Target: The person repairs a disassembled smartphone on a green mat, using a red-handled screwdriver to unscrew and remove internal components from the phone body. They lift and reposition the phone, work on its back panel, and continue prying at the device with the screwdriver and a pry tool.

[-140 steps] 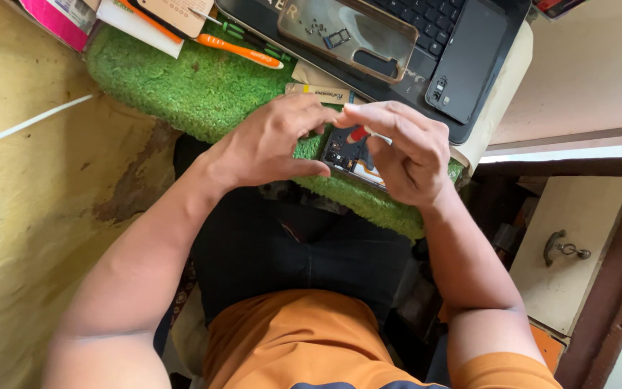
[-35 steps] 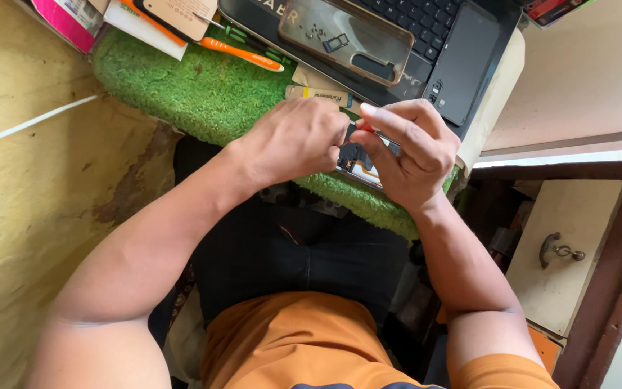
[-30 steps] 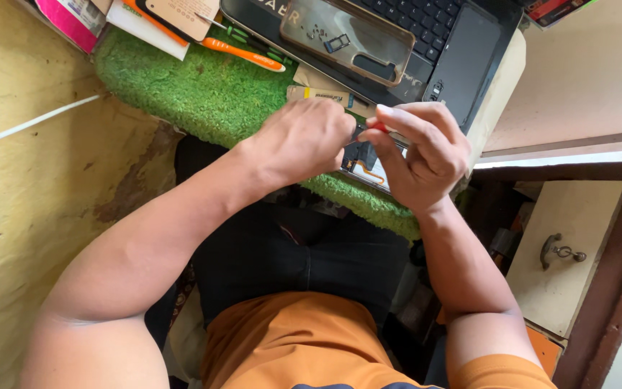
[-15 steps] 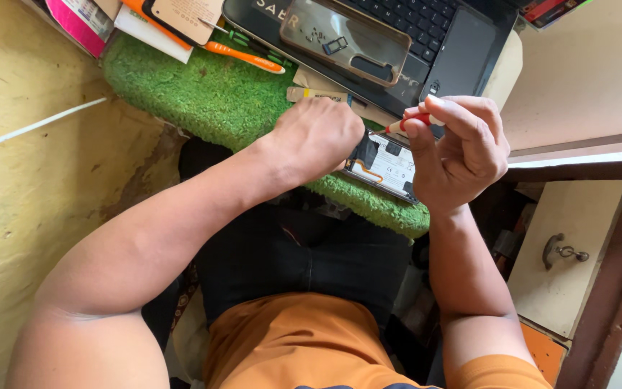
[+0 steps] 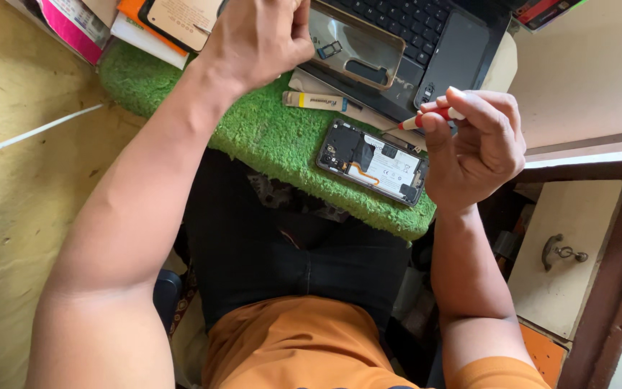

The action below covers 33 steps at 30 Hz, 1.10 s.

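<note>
1. Lying face down on the green mat (image 5: 268,137), near its front edge, the phone (image 5: 372,162) has its back off, so the battery, an orange flex cable and dark boards show.
2. It looks light and stiff, but fragile in this state: the flex would tear easily and the bare boards should not be pressed. The safest hold, I judge, is by the long side edges of the frame, never across the open middle.
3. The mat looks soft and grippy, so the phone is unlikely to slide.
4. The right hand (image 5: 476,148) hovers just right of the phone, not touching it. Its fingers are curled narrow, with thumb and forefinger pinching a small screwdriver (image 5: 426,119) with a red and white handle, tip pointing left above the phone's upper right corner. The tool looks thin, light and easy to roll; the pinch sits near the tip end.
5. The left hand (image 5: 257,36) is raised well away, over the laptop (image 5: 426,36) at the far side. Its fingers are bunched narrow, tips together near the thumb; whether they hold something tiny I cannot tell.
6. Beside that hand, a clear phone cover (image 5: 354,47) rests on the laptop's keys.
7. Between laptop and phone lies a small white tube (image 5: 318,101) with a yellow band.
8. At the far left corner sit a tan card (image 5: 181,18) and a pink packet (image 5: 73,25).
</note>
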{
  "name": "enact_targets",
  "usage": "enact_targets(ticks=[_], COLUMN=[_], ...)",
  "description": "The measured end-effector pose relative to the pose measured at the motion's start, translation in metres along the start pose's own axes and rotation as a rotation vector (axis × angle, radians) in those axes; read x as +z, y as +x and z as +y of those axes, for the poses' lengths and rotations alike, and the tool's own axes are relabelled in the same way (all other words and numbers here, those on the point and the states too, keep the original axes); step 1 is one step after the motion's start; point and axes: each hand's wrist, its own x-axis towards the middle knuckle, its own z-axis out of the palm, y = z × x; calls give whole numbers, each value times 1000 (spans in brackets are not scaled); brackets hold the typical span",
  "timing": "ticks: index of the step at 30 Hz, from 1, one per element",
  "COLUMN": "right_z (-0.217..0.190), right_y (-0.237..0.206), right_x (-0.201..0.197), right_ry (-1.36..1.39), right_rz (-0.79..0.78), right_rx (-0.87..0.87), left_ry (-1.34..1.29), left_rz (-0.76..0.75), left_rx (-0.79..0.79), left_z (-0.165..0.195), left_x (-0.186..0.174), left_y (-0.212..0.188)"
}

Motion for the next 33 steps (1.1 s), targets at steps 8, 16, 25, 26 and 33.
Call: enact_targets(ticks=[8,16,25,26,33], right_z=[3,5,-9,-14,-47], right_y=[3,3,17,20,11], right_x=[-5,2,0,-7,-26], right_ry=[-4,-11,-233,-307,-792], right_rz=[-46,-105,-283,-423,-907], right_rx=[53,62,18,70,124], left_ry=[87,58,-75,-92,-214], left_rz=[50,99,85,66,87], left_rx=[103,113,77,60,0], left_z=[-5,-1,-9,-8,20], left_x=[6,4,1,-1,-26], left_y=[-4,-8,-13,-14,-35])
